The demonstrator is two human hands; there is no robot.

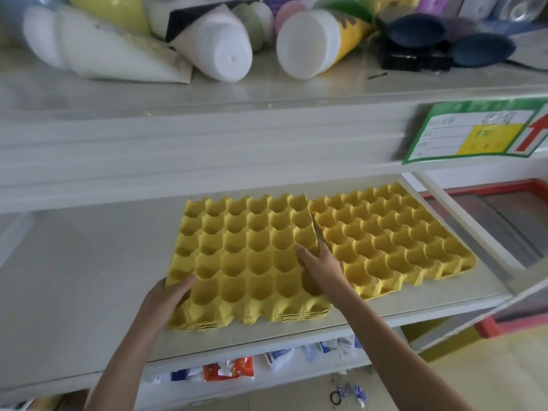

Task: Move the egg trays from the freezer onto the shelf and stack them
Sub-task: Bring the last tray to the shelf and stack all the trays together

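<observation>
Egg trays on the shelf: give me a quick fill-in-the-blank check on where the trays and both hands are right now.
1. The egg trays are coloured ____.
2. The left stack of trays and the right stack both sit on the ____ shelf.
3. The left hand rests on the front-left corner of the ____ stack.
4. The right hand lies ____ the two stacks, fingers on the left stack's right edge.

Missing words: yellow; white; left; between
</observation>
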